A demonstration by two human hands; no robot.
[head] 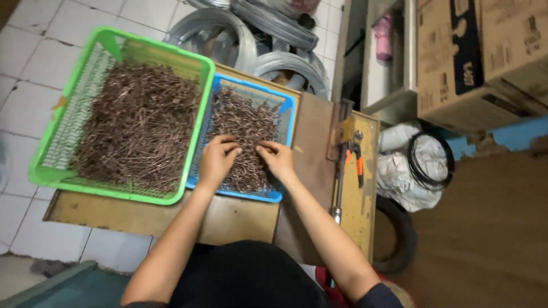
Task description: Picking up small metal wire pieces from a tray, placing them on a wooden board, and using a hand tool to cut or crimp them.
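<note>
White floor tiles (34, 63) are seen beneath a worn yellow-brown wooden workbench (240, 219), with grey coils of steel wire (274, 40) stacked behind it and brown cardboard boxes (485, 51) standing to the right. On the bench a large green plastic basket (123, 48), heaped with thin brown wire pieces, is set touching a smaller blue plastic basket (285, 108) on its right. A long-handled bench tool with orange grips (349, 165) is fixed near the bench's right edge.

Inside the blue basket a loose pile of short rust-brown bent wire hooks (242, 122) is spread. The hooks are judged to be light and stiff, prone to tangle and prick, so a few are best pinched by the shanks at the top of the heap.

Both hands are laid on the near part of that pile. The left hand (216, 159) is curled, fingers bent into the hooks; the right hand (278, 158) is likewise half-closed, fingertips pinching among them. Whether particular pieces are gripped cannot be told.
</note>
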